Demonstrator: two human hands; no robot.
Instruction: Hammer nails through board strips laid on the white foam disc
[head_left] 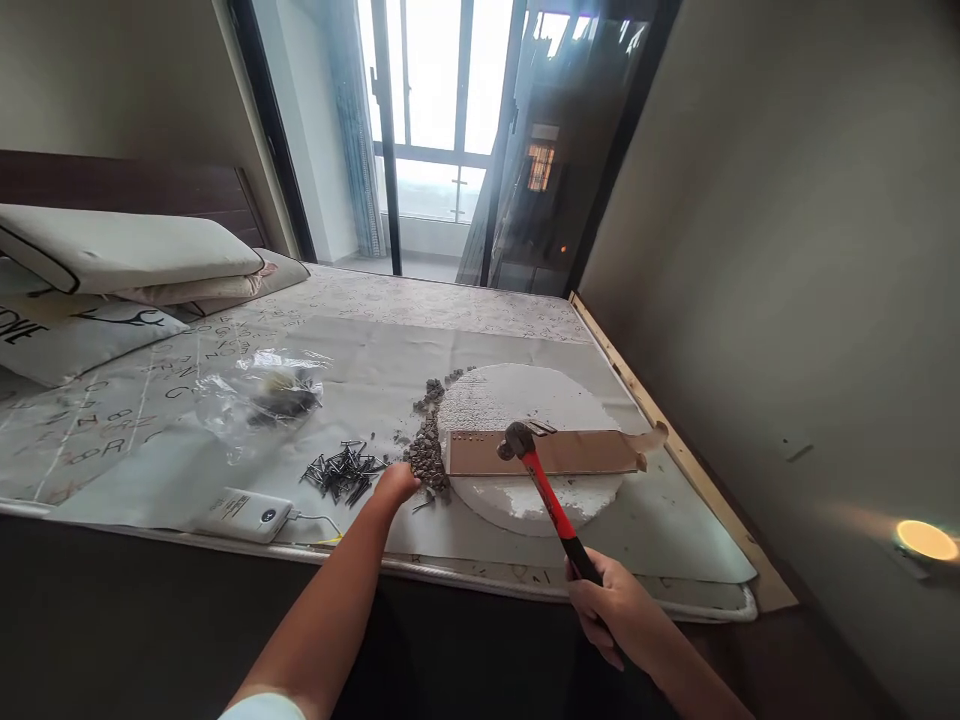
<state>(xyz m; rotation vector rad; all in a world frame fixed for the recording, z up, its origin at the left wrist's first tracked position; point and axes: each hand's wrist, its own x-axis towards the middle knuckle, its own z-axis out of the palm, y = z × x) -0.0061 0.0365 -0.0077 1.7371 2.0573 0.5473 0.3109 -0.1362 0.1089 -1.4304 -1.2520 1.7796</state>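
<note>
My right hand [615,602] is wrapped round the black grip of a claw hammer [551,492] with a red shaft. The hammer's head is over a long brown board [585,452]. That board lies across a round white slab [517,390] and has a row of small dots near its left end. My left hand [396,484] is at the near edge of a heap of grey rubble [427,450], beside the slab; its fingers are mostly hidden. Just left of it lies a pile of dark nails [343,470].
A white power bank [247,513] with a cable lies near the mattress edge. Behind it is a clear plastic bag [259,395] with dark contents. A pale sheet [375,350] covers part of the mattress. Pillows [142,250] are at left, a wall [787,250] at right.
</note>
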